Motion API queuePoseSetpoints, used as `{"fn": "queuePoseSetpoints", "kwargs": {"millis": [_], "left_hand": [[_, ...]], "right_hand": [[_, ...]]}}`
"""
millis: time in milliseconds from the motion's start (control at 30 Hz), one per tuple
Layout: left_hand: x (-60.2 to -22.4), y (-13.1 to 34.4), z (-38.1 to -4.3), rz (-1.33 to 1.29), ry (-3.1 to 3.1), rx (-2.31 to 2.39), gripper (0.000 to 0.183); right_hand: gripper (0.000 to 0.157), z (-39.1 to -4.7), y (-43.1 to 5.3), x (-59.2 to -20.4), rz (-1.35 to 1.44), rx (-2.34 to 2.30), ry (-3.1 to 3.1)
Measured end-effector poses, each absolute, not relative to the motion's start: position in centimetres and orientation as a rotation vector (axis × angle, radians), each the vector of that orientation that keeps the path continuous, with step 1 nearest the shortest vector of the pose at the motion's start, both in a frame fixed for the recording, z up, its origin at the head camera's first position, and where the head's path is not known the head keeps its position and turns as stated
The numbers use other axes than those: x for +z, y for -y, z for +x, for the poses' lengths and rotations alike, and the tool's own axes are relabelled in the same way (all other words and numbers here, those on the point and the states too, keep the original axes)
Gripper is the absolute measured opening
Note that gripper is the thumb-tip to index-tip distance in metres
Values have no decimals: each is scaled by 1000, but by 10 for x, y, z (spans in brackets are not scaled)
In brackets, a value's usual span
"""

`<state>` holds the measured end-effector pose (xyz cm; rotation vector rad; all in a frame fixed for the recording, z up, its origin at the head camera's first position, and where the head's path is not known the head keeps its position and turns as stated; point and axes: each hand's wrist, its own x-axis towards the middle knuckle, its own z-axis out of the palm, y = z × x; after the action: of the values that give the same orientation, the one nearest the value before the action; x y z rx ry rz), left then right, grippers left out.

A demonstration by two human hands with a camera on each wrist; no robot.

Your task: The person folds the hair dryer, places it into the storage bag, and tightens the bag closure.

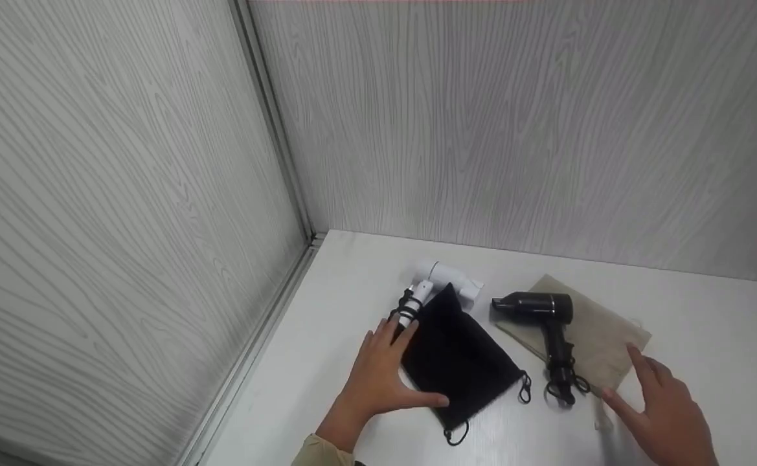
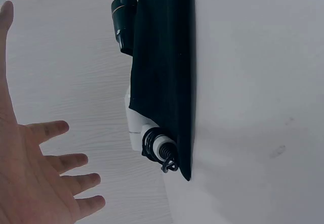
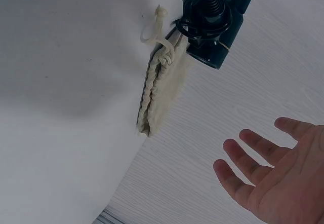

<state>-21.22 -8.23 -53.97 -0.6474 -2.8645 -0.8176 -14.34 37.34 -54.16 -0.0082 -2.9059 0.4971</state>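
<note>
My left hand (image 1: 378, 378) hovers over the left side of a black drawstring pouch (image 1: 462, 362), fingers spread. The left wrist view shows its palm bare and apart from the pouch. A white hair dryer (image 1: 452, 279), its black cord wound round the handle, lies at the pouch's far left, partly hidden. My right hand (image 1: 669, 408) is held with fingers apart near the right corner of a beige drawstring pouch (image 1: 601, 330). It holds nothing in the right wrist view. On the beige pouch rests a black hair dryer (image 1: 533, 307), nozzle to the left, cord bundled round its handle.
Everything lies on a white table (image 1: 294, 343). A grey wood-grain panel (image 1: 482, 129) rises behind its far edge, and another panel (image 1: 125, 194) stands along the left. Cord loops (image 1: 457, 435) of the black pouch stick out towards the near side.
</note>
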Motion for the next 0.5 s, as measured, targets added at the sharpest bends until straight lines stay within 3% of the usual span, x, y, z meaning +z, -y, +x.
{"fn": "queuePoseSetpoints", "kwargs": {"millis": [500], "left_hand": [[-531, 44, -213, -669, 2827, -944, 134]], "right_hand": [[84, -129, -352, -537, -178, 738, 2870]]}}
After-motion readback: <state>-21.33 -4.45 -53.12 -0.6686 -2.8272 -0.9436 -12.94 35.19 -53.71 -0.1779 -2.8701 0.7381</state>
